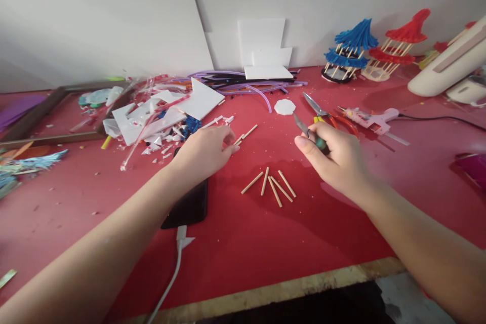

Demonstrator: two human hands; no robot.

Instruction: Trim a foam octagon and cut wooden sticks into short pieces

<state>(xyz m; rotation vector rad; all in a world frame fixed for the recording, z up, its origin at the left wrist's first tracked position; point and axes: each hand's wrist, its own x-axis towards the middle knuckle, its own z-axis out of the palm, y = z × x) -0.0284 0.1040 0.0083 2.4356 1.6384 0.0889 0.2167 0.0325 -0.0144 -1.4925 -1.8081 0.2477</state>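
Note:
My right hand (337, 157) is closed round a pair of pliers (302, 125) with a pointed grey metal head and green and yellow handles, most of which my fingers cover. The head points up and left above the table. My left hand (207, 149) reaches over the end of a black phone (193, 207), thumb and forefinger apart. Just beyond its fingertips lie a few thin wooden sticks (249, 131); whether a fingertip touches one I cannot tell. Several short cut sticks (281, 190) are spread on the red table between my hands.
A white octagonal piece (284, 107), orange-handled scissors (319, 106) and a pink glue gun (374, 120) lie farther back. White scraps (155, 116) and purple pipe cleaners (261, 92) are heaped behind my left hand. Blue (351, 50) and red (402, 43) pagoda models stand back right. A white cable (172, 278) trails from the phone.

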